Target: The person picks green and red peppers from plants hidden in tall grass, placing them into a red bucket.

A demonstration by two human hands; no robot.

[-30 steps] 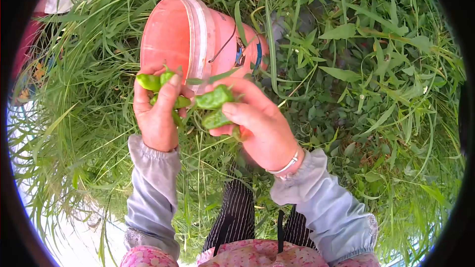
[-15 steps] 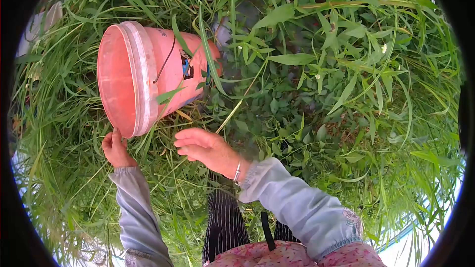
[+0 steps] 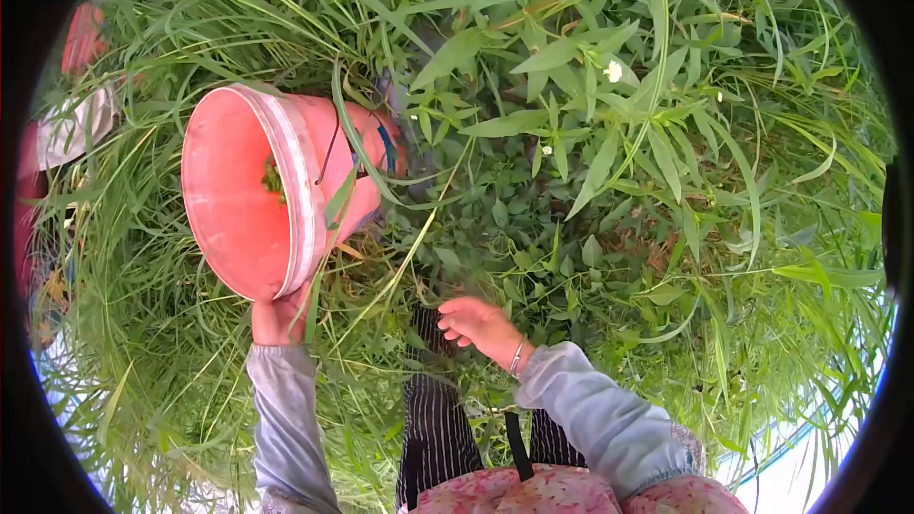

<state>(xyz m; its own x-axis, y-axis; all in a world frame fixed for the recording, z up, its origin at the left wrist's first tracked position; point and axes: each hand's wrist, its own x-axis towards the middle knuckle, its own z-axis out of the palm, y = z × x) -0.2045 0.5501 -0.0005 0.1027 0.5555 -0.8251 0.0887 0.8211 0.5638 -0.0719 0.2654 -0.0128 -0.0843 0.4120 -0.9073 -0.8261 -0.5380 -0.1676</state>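
Observation:
A pink bucket (image 3: 233, 219) lies tilted in the grass at the left, its mouth towards the lower left and its wire handle hanging across the side. Inside it, a small bunch of something green (image 3: 273, 179) shows near the far wall. My left hand (image 3: 279, 319) grips the bucket at the lower edge of its rim; some of the fingers are hidden under it. Over the low leaves, right of the bucket, is my right hand (image 3: 479, 327), loosely curled with fingers partly apart and nothing visible in it. A bangle circles its wrist.
Tall grass blades and broad-leaved weeds (image 3: 590, 148) with small white flowers surround the bucket. My striped trouser legs (image 3: 438, 419) stand below. At the far left edge are a pale cloth (image 3: 81, 128) and a red thing (image 3: 84, 38), partly behind grass.
The bucket has tipped more towards me and shifted slightly down, bringing the green bunch inside into view. My left hand has reached further under the rim; my right hand has drawn back to the right.

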